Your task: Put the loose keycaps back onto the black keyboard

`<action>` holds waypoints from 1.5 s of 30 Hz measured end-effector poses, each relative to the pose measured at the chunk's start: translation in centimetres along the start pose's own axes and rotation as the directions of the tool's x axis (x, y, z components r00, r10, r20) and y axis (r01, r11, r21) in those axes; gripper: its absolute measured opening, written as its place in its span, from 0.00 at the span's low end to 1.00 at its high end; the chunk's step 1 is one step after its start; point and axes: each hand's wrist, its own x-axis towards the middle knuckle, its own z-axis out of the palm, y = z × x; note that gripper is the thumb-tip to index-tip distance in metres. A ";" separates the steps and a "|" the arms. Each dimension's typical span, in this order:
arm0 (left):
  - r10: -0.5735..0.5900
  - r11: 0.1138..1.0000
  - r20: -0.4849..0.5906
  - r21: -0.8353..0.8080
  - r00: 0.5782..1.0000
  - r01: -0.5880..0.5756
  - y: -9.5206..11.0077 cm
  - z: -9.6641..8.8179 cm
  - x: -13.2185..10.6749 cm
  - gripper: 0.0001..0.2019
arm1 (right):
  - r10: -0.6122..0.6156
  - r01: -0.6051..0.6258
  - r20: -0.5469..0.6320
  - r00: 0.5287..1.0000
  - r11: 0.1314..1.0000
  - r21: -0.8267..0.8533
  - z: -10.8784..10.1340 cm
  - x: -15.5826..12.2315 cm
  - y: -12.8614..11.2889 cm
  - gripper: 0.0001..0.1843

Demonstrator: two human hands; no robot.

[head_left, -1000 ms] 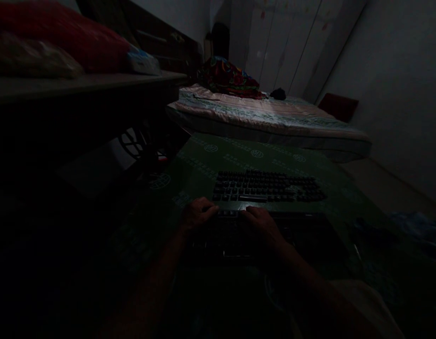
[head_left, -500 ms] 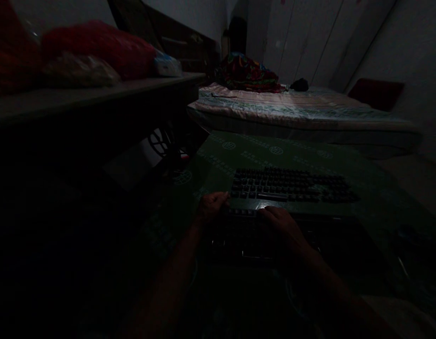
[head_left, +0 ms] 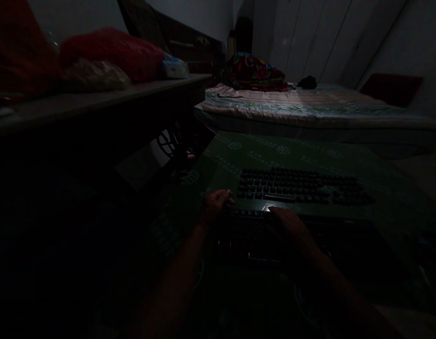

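The room is very dim. A black keyboard (head_left: 302, 186) lies on a green patterned table top (head_left: 310, 153). Nearer to me is a second, darker keyboard-like slab (head_left: 253, 245). My left hand (head_left: 214, 207) has its fingers curled round that slab's far left corner. On the slab's far edge lies my right hand (head_left: 290, 228), fingers stretched flat towards the left. Both forearms reach in from the bottom of the view.
A bed (head_left: 310, 110) with a striped cover and a colourful cloth bundle (head_left: 255, 73) stands beyond the table. A dark shelf (head_left: 98, 101) at left carries red and pale bags. There are cupboard doors at the back and a red cushion (head_left: 391, 89) at far right.
My view has turned left, so everything sits further right in the picture. Both hands have stayed at the far edge of the near slab.
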 end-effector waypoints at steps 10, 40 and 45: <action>0.038 0.980 0.166 0.185 0.985 -0.069 0.4 -0.1 -0.5 0.17 | 0.031 -0.031 -0.001 1.000 0.999 0.029 0.1 0.0 -0.2 0.22; 0.168 0.862 0.360 0.399 0.918 -0.314 1.1 0.7 -0.6 0.10 | 0.093 -0.093 0.078 0.993 0.996 -0.008 -1.7 1.1 -1.2 0.13; 0.180 0.852 0.366 0.405 0.913 -0.330 1.1 0.8 -0.4 0.12 | 0.070 -0.067 0.081 0.994 0.997 -0.037 -1.7 1.2 -1.0 0.12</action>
